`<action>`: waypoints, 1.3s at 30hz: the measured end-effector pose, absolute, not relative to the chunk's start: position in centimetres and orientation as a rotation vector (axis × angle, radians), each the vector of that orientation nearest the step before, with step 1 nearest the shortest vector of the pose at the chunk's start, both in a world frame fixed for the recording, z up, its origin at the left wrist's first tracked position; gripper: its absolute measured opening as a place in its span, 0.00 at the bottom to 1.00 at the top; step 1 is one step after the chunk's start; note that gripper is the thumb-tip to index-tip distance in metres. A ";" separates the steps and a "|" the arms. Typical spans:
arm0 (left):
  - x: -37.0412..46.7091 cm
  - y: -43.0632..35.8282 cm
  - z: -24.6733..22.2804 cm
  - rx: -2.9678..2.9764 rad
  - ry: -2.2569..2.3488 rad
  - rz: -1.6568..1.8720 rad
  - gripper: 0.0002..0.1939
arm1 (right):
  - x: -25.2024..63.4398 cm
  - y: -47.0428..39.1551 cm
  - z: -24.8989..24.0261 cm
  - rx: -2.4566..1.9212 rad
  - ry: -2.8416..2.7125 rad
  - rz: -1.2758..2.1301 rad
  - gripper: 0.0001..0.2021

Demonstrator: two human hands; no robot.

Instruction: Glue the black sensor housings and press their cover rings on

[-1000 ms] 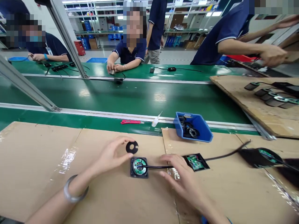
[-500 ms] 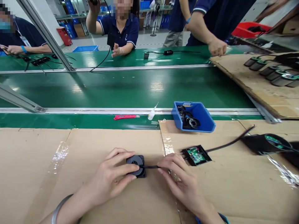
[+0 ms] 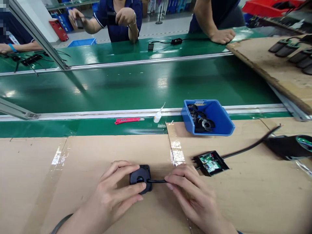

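A black square part with a round ring on it [image 3: 140,175] lies on the cardboard. The fingers of my left hand [image 3: 117,191] grip its left side and front, the index fingertip resting near the cable's base. A short black cable [image 3: 157,181] runs right from the part. My right hand [image 3: 192,191] pinches this cable between thumb and fingers. Just right of that hand sits an open black case with a green circuit board [image 3: 211,163], and a thick black cable [image 3: 253,146] leads away from it.
Beyond the cardboard [image 3: 85,152] stand a blue bin [image 3: 223,122] of black rings, a small white bottle [image 3: 158,116] and a red cutter [image 3: 128,121]. A green belt [image 3: 122,87] crosses behind. Metal posts rise at left. Other people work across it.
The view has tilted down and shifted slightly. Both my hands keep their holds on the part and cable. Across the belt, a person has brought their raised hand down.
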State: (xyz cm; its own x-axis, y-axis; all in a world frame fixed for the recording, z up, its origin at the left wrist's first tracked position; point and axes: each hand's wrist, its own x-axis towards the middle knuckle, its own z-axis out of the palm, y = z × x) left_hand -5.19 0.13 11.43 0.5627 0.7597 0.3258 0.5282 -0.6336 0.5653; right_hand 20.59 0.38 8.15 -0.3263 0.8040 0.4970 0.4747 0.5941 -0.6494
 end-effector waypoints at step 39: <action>-2.6 -1.5 11.3 2.919 1.195 0.581 0.14 | 19.3 -1.8 8.8 -0.961 -2.114 0.238 0.10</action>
State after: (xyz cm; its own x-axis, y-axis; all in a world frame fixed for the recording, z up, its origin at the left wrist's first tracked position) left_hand -2.64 -1.53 11.33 0.6571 0.6657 0.3537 0.6893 -0.7205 0.0756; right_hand 19.29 -1.80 8.79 -0.4046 0.7044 0.5832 0.5571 0.6956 -0.4536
